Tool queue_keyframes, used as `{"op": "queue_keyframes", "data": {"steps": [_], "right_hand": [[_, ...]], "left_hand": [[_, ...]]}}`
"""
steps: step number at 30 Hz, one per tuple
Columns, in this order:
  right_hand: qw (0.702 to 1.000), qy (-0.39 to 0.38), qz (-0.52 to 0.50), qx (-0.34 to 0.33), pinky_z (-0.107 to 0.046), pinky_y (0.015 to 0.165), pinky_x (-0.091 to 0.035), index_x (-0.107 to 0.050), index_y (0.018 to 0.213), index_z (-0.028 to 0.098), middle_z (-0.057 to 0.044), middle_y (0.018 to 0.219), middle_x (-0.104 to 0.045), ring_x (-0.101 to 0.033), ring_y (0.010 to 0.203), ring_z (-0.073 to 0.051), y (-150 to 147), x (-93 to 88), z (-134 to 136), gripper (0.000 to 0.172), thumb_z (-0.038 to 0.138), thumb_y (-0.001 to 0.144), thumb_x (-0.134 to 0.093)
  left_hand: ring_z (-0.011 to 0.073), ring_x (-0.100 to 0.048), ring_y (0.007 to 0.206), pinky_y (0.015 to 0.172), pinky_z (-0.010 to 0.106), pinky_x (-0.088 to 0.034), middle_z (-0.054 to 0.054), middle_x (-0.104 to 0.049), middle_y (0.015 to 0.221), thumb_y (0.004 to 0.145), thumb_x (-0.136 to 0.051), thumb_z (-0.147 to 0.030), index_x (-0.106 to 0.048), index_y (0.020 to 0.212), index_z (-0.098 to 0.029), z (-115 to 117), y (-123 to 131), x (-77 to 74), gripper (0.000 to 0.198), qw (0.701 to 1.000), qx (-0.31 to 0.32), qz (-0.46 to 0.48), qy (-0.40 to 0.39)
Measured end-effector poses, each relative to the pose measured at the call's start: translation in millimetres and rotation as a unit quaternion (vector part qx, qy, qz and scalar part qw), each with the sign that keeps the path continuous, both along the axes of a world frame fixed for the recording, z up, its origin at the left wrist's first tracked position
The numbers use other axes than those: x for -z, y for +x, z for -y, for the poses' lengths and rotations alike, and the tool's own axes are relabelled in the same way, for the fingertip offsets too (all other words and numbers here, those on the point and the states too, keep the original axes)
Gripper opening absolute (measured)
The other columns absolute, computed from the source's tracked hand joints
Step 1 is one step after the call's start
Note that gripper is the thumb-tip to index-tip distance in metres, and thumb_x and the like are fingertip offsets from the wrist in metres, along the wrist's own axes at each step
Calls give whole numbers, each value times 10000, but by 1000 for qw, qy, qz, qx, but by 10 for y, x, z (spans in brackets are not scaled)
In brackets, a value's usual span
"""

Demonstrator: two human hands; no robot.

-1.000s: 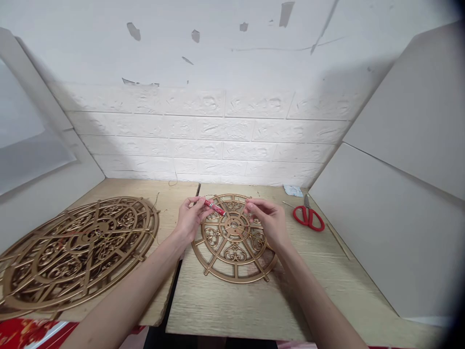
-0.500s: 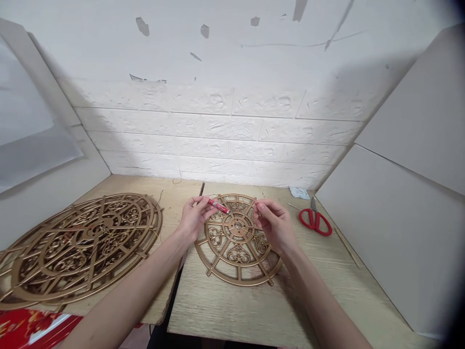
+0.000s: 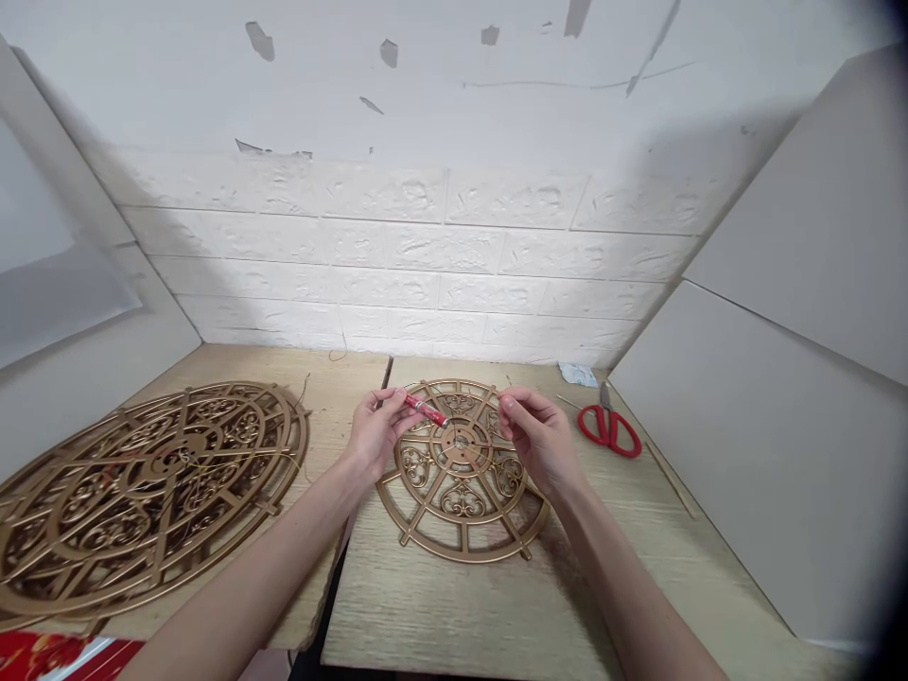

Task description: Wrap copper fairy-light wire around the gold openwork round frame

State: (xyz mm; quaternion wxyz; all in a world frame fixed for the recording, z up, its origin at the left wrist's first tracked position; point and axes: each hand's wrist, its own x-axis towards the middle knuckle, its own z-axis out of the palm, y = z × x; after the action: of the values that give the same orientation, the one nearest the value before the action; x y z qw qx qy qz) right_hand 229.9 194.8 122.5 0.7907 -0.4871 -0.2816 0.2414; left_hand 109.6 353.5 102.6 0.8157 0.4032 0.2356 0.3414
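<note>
My left hand [image 3: 375, 430] grips a slim red cylinder [image 3: 427, 410] with a shiny end, pinched near its upper left end; it looks like a battery or small tube. The cylinder is held tilted above a round gold openwork frame [image 3: 464, 553], which lies flat with scrollwork and a ring at its centre. Thin strands cross near the frame's hub. Over the frame's right side, my right hand [image 3: 537, 435] has its thumb and index finger pinched together. Whatever is between those fingertips is too small to make out; it may be a thin strand.
A stack of similar gold frames [image 3: 160, 492] with thin yellow strands lies on the left board. Red-handled scissors [image 3: 608, 430], a blue-white packet [image 3: 577, 375] and a thin strip [image 3: 671, 480] are on the right. White panels and a brick-patterned wall [image 3: 440, 251] enclose the work surface.
The camera view has shifted slightly. My left hand and the red cylinder have moved very little over the frame; both hands keep their pinches.
</note>
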Motion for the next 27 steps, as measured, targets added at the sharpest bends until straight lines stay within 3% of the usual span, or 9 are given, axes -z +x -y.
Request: {"op": "queue_keyframes", "data": {"steps": [7,11,14,27], "right_hand": [[990,-89,105,15,-217,485,-282,-652,830,184,30,603,-490,-381,519,-76,10,39,11,215,383,746,-657],[969,-170,179,8,-241,577,-361,-641,797,169,-16,744,-594,-483,641,-117,17,85,-5,258,424,758,-626],[950,-205,235,12,-255,602,-373,-640,823,168,-22,741,-601,-502,667,-135,20,125,-18,278,439,779,-598],[946,-205,249,-12,-248,538,-331,-653,795,157,-11,669,-568,-431,579,-116,-78,123,-67,271,423,754,-626]], "left_hand": [[153,-669,698,724,294,-543,94,-685,735,754,-625,-122,-503,788,-131,5,8,-17,128,1000,-12,1,-10],[158,-669,710,730,309,-543,109,-689,755,761,-614,-113,-494,788,-132,21,11,-33,125,1000,-8,4,-18],[153,-663,682,734,330,-545,120,-692,768,759,-618,-110,-492,797,-132,26,12,-32,134,1000,-15,0,-23],[143,-660,666,767,336,-546,60,-670,676,765,-605,-75,-499,763,-136,54,41,41,123,996,-26,-7,-80]]}}
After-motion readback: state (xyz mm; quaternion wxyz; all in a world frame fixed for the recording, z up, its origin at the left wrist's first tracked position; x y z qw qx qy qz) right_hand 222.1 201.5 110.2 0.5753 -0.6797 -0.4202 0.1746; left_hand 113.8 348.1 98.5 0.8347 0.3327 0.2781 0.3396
